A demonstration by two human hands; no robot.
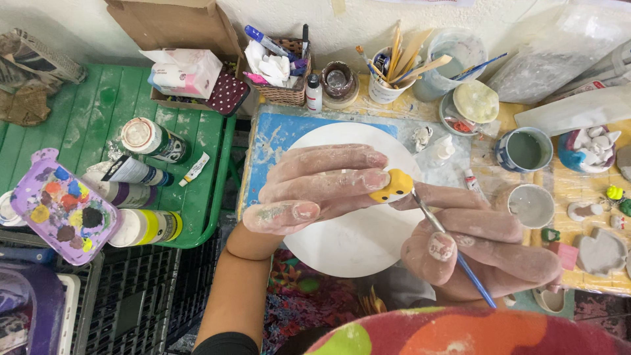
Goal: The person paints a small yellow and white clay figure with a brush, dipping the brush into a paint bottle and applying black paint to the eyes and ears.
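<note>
My left hand (315, 187) pinches a small yellow clay figure (392, 186) between its fingertips, above a round white plate (355, 236). My right hand (483, 250) holds a thin paintbrush (437, 227) with a blue handle, and the brush tip touches the right side of the yellow figure. Both hands are smeared with pale clay or paint.
A purple paint palette (59, 207) and several paint bottles (148, 227) lie on the green table (92, 112) at left. A basket (282, 92), a cup of brushes and sticks (388, 82), water cups (526, 150) and small clay pieces (601, 250) crowd the back and right.
</note>
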